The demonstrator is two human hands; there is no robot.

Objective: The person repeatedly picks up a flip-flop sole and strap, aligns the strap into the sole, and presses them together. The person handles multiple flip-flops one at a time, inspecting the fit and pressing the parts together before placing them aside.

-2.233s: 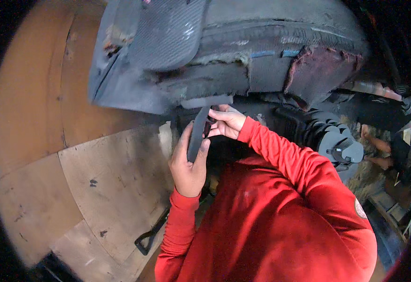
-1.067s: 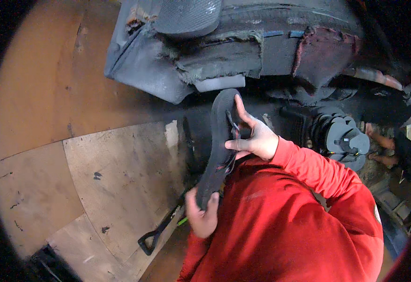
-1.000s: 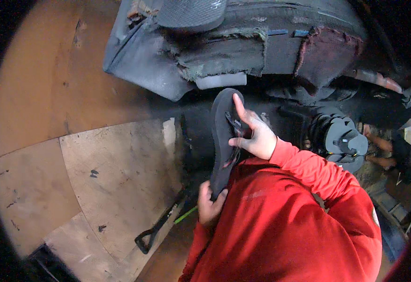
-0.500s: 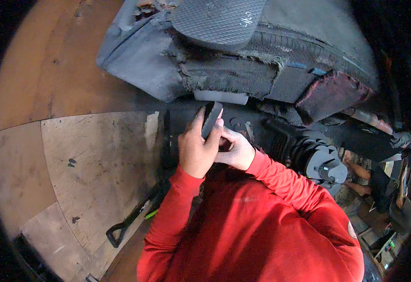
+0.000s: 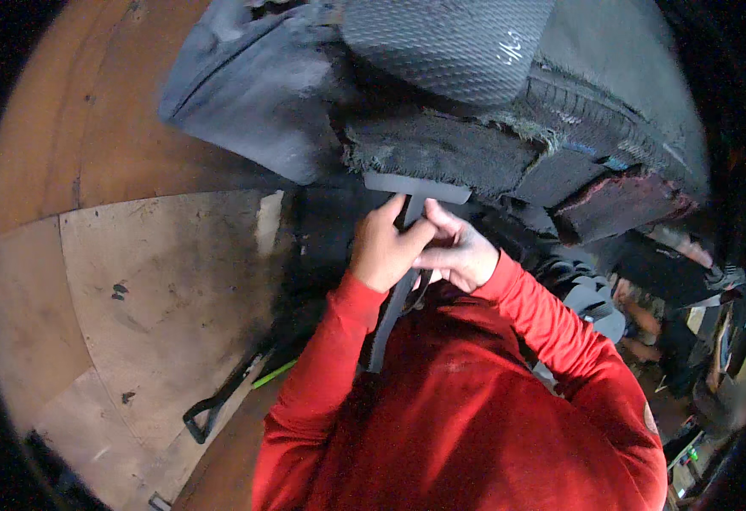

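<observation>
A dark grey, flat strip (image 5: 394,311) runs between my two hands, its lower length hanging down along my red top. My left hand (image 5: 385,245) is closed on the strip, with its thumb across it toward the right hand. My right hand (image 5: 462,254) is closed against the same strip from the other side; its lower fingers are partly hidden. The strip's upper end comes up to a smooth grey bar (image 5: 420,187) under the edge of the cloth-covered surface; I cannot tell whether they touch. Above lies a grey sheet with a diamond-textured face (image 5: 449,51) and a white handwritten mark.
Worn, frayed dark cloth (image 5: 441,145) covers the surface ahead, with a reddish patch (image 5: 624,204) at its right. Wooden boards (image 5: 168,298) lie on the left, with a black handle (image 5: 207,417) near them. Stacked grey rounded pieces (image 5: 590,298) stand right, near another person's bare legs (image 5: 641,328).
My hands have shifted slightly right in the picture, and the right hand has come up beside the left. A long strip now shows hanging below them. The view has moved a little.
</observation>
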